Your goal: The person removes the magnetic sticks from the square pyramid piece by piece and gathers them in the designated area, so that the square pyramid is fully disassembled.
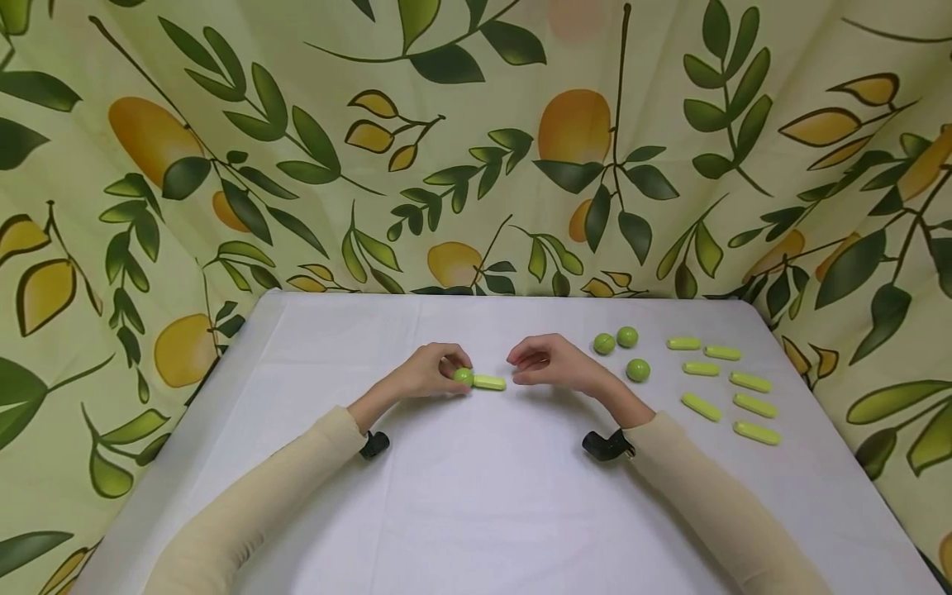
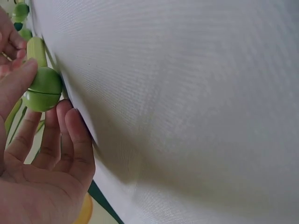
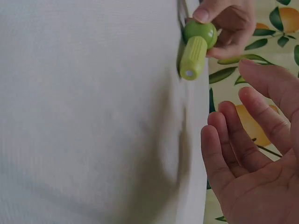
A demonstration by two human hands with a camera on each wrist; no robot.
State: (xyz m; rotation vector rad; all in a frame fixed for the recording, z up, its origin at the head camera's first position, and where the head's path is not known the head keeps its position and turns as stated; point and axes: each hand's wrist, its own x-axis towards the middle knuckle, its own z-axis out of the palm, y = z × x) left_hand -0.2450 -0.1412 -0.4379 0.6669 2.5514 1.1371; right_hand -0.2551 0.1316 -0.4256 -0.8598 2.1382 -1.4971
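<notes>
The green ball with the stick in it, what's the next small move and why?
Probably reach the right hand to a loose stick: it is open and holds nothing, while the left hand holds the ball, already joined to one stick.

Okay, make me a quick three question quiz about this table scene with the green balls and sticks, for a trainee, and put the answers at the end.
1. True or false: the right hand is gripping the green stick.
2. How many loose green balls lie on the white table beside the right hand?
3. Multiple choice: the left hand holds A) a lone stick, B) a green ball with stick attached, C) nothing.

Key:
1. False; its fingers are relaxed and held apart from the stick.
2. Three.
3. B; the fingers pinch the ball end, and the stick juts toward the right hand.
</notes>
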